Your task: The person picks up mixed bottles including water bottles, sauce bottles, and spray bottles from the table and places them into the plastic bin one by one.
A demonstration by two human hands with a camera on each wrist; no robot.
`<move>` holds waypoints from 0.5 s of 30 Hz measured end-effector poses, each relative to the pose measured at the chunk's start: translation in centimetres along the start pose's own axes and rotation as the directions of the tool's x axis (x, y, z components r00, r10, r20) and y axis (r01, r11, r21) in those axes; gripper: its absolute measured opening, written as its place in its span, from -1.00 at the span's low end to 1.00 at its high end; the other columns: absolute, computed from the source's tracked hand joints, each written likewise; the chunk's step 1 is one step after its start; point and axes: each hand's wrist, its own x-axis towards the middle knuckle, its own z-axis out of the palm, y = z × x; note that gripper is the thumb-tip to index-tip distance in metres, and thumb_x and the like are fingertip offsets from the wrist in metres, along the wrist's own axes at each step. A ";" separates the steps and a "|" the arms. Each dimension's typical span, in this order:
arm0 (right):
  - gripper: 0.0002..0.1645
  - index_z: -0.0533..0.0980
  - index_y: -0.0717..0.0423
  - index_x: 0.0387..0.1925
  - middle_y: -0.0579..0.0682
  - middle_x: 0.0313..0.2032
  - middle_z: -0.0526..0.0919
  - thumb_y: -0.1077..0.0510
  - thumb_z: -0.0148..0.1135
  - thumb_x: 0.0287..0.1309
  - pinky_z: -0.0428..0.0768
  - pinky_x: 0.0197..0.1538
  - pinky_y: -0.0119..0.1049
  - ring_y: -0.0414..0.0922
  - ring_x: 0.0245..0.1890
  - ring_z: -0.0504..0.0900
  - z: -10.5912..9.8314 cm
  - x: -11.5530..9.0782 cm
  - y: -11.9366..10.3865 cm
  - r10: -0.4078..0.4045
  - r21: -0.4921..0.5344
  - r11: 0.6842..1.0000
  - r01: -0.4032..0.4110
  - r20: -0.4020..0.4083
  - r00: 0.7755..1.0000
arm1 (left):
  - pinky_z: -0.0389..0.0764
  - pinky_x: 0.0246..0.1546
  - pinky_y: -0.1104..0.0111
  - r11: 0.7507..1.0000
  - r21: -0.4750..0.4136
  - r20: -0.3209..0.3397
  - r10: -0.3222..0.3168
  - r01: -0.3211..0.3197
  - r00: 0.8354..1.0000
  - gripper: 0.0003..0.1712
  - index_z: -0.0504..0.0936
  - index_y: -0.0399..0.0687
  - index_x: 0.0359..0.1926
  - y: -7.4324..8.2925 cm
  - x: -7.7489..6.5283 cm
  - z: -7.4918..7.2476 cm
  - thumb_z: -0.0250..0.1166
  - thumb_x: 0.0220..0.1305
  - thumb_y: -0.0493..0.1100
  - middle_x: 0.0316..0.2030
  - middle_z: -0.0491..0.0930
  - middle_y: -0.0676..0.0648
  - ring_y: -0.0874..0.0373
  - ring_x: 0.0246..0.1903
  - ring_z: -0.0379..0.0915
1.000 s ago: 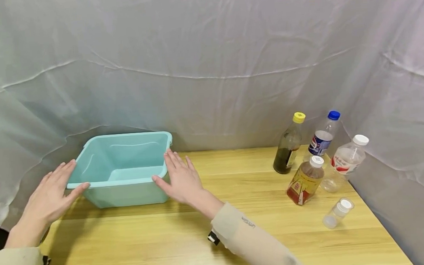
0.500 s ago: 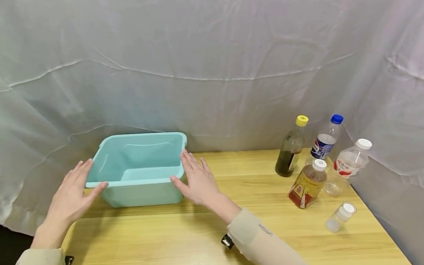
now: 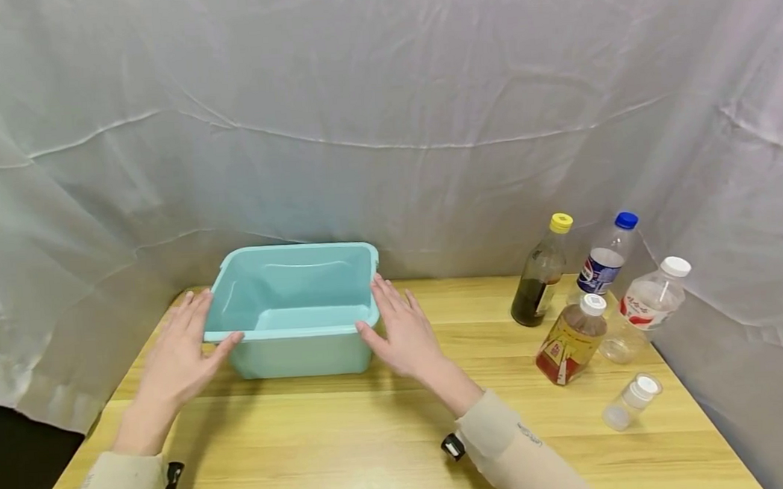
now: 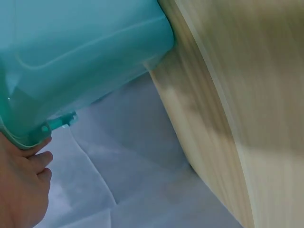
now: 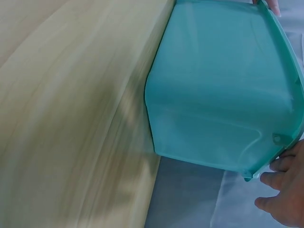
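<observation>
A pale turquoise plastic bin [image 3: 300, 355], open at the top with nothing inside, is between my two hands toward the back of the table. My left hand [image 3: 179, 355] holds its near left corner, thumb on the front rim and fingers along the side. At the near right corner my right hand [image 3: 407, 337] holds the rim the same way. The left wrist view shows the fingers of the left hand [image 4: 23, 183] tucked under the rim. In the right wrist view, the right hand [image 5: 287, 190] meets the rim beside a corner of the bin [image 5: 204, 95].
Several bottles stand at the table's right: a dark one with yellow cap [image 3: 538, 284], a blue-capped one [image 3: 601, 261], a yellow-labelled one [image 3: 569, 342] and a clear white-capped one [image 3: 647, 307]. A small clear container [image 3: 631, 402] is nearer. Grey cloth [image 3: 429, 197] hangs behind the wooden table [image 3: 350, 441].
Both hands have moved the bin to the right along the table, nearer the bottles. The bottles keep their places; the head view has shifted slightly.
</observation>
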 end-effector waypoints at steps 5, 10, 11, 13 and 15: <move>-0.07 0.08 0.22 0.62 0.03 0.64 0.03 -0.30 -0.14 0.52 -0.03 0.63 0.16 0.00 0.62 0.05 -0.6 -0.9 1.1 0.016 0.030 0.999 -0.015 -0.021 1.000 | 0.01 0.58 -0.12 1.000 0.011 0.017 -0.012 0.012 1.000 0.06 0.14 -0.43 0.56 1.3 0.5 0.7 0.23 0.43 0.29 0.49 0.22 -0.46 -0.37 0.54 -0.01; -0.10 0.10 0.23 0.61 0.05 0.63 0.06 -0.26 -0.07 0.53 -0.02 0.62 0.19 0.03 0.62 0.08 -1.0 -2.1 2.1 0.020 0.078 0.997 -0.016 -0.059 0.998 | 0.00 0.58 -0.14 1.000 0.018 0.040 -0.019 0.018 0.999 0.08 0.13 -0.42 0.56 2.8 0.7 1.2 0.20 0.43 0.33 0.51 0.19 -0.44 -0.37 0.55 -0.03; -0.10 0.10 0.23 0.61 0.06 0.63 0.07 -0.26 -0.08 0.53 -0.02 0.62 0.19 0.02 0.62 0.08 -1.1 -2.3 2.3 0.019 0.085 0.996 -0.014 -0.067 0.998 | -0.01 0.58 -0.13 1.000 0.016 0.043 -0.020 0.019 0.999 0.08 0.13 -0.42 0.56 3.1 0.7 1.3 0.20 0.43 0.33 0.51 0.19 -0.44 -0.37 0.55 -0.03; -0.09 0.09 0.22 0.62 0.04 0.64 0.06 -0.28 -0.10 0.53 -0.03 0.62 0.18 0.01 0.62 0.07 -1.3 -2.8 2.8 0.022 0.095 0.995 -0.015 -0.079 0.997 | -0.03 0.60 -0.11 1.000 0.013 0.043 -0.022 0.022 0.999 0.08 0.13 -0.42 0.56 3.7 0.8 1.5 0.19 0.43 0.34 0.52 0.19 -0.43 -0.37 0.55 -0.03; -0.08 0.09 0.21 0.62 0.05 0.63 0.07 -0.29 -0.12 0.53 -0.02 0.62 0.18 -0.01 0.62 0.06 -1.5 -3.2 3.2 0.020 0.098 0.995 -0.010 -0.095 0.995 | -0.01 0.58 -0.13 1.000 0.008 0.036 -0.019 0.019 0.999 0.08 0.14 -0.42 0.56 4.3 0.9 1.8 0.20 0.42 0.34 0.51 0.20 -0.43 -0.37 0.55 -0.03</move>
